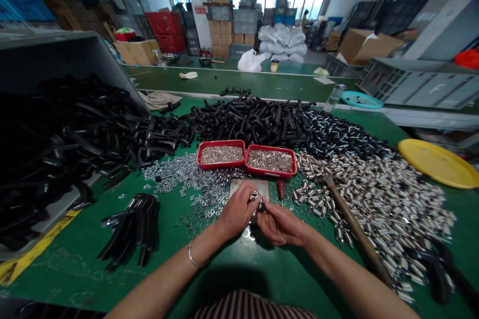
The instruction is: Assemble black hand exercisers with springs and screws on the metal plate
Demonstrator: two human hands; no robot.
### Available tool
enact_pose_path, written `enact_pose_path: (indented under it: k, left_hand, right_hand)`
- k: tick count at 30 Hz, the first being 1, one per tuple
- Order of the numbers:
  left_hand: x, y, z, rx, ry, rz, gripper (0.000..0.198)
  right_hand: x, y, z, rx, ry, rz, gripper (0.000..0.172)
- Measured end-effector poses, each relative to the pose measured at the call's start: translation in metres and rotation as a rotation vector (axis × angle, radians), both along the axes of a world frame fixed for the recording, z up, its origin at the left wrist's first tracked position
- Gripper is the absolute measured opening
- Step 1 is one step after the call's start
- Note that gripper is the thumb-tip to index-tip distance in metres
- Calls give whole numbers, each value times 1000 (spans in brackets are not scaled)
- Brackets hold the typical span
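In the middle of the bench, my left hand (236, 208) is closed around a small part with a round silver metal end (254, 195). My right hand (280, 223) meets it from the right, its fingertips pinched on a small black piece (261, 207) against that part. Fingers hide most of both pieces, so I cannot tell how they join. Under my hands lies a flat metal plate (264, 187). Just beyond it stand two red trays, the left tray (202, 164) and the right tray (272, 174), filled with tiny metal pieces. A red-handled screwdriver (281, 189) lies beside the plate.
Loose nuts and rings (175, 177) spread to the left, silver metal sleeves (377, 194) to the right. A wooden-handled hammer (350, 219) lies among the sleeves. Black handles (247, 117) are heaped behind, with a small stack of black handles (136, 224) at left and a yellow lid (437, 162) at right.
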State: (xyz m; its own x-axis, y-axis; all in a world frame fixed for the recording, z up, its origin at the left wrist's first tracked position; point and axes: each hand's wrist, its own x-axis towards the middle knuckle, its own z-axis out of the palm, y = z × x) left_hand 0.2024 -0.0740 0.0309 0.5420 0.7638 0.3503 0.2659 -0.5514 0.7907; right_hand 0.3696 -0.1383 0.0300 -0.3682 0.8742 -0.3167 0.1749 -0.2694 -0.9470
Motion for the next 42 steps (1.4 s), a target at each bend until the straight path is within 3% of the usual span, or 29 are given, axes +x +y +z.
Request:
enact_pose_path:
  k: [2,5,9,13,15,17,19,21,23,26,28,30,32,36,39,42]
  left_hand:
    - [1,-2,2,1,8,-14,20]
    - [2,-3,2,-92,-15,145,22]
    - [2,-5,0,-27,-7,82,20]
    - [3,-9,-1,-88,17,184,22]
    - [4,-9,0,-57,36,201,22]
    - [4,-5,1,20,104,98,20]
    - [4,5,0,72,223,-8,20]
    - [4,20,-6,91,370,-81,19]
    - [6,36,-14,94,505,-146,18]
    - [14,48,-20,156,603,-169,16]
    - [22,46,-17,244,586,-112,21]
    - [30,34,-12,305,524,-86,22]
    - [35,14,-9,311,461,-161,22]
    - [35,-33,-23,349,450,-451,25]
    - [32,-55,-37,444,496,-467,29]
    - [27,-63,-42,480,506,-463,32]
  right_hand:
    - [0,-1,1,62,-9,-54,64]
    - [-1,-1,4,212,-94,-226,45]
    - [-4,-4,9,107,-12,-89,59]
    - [-7,-8,13,382,-244,-256,34]
    - [-6,-7,12,307,-185,-226,31]
    - [0,-3,11,102,12,-92,34]
    - [13,2,9,41,76,-78,37]
    - [32,5,8,192,-132,-216,35]
    - [52,-1,6,380,-482,-305,25]
    - [65,-30,0,439,-877,-152,13]
    - [57,-56,-8,394,-1021,-55,10]
    - [43,-76,-17,367,-1134,-48,8]
    - [31,-85,-24,360,-1196,-73,7]
    - [33,-78,-32,331,-1025,-169,13]
    - [45,-70,-31,238,-629,-232,12]
    - [47,-67,-28,63,-268,-255,16]
